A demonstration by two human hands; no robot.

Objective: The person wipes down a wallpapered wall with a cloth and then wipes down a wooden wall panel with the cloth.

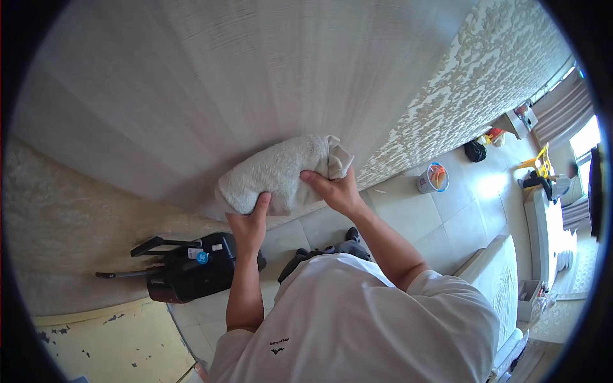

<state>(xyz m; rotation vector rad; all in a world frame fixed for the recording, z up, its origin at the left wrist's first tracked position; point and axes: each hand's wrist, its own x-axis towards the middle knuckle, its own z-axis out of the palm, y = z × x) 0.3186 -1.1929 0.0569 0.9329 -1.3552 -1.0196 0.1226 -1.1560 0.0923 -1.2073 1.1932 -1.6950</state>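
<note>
A thick folded whitish towel (274, 172) is held up in front of me, close to a pale wood-grain panel (211, 83). I cannot tell whether it touches the panel. My left hand (249, 223) grips its lower left end, thumb on top and fingers hidden underneath. Near the right end, my right hand (335, 191) closes on the towel with the thumb over the near side; the other fingers are behind it. A loose folded corner sticks up at the towel's right end.
Below my left arm, a black suitcase (198, 268) lies on the tiled floor (408, 210). Further right are a patterned wall (460, 89), a small bin (434, 177), a black bag (475, 150), a yellow chair (543, 163) and a mattress (495, 274). A person (559, 185) sits near the window.
</note>
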